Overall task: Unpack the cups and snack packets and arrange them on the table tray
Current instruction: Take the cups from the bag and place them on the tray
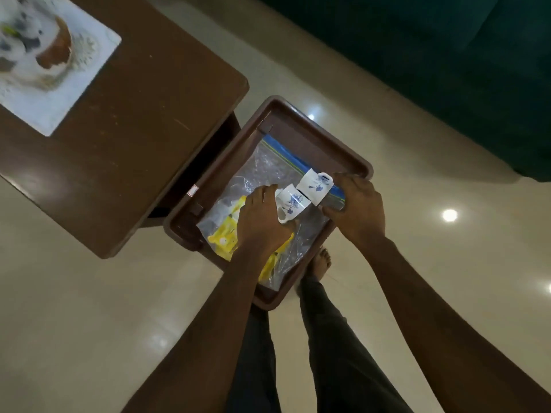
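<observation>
A brown plastic tray [301, 123] sits beside the table, over the floor. In it lies a clear zip bag [268, 165] with a blue seal strip. Two white cups with blue flower prints lie on their sides on the bag. My left hand [259, 222] grips the nearer cup [290, 202]. My right hand [357, 207] holds the farther cup [316, 186] together with the bag's edge. Yellow snack packets [223, 236] lie inside the bag under my left hand, partly hidden.
A dark brown wooden table [134, 114] stands to the left, with a white printed mat [44, 64] at its far corner. A dark green sofa [447, 55] fills the upper right. My bare foot [320, 260] stands on the glossy tiled floor below the tray.
</observation>
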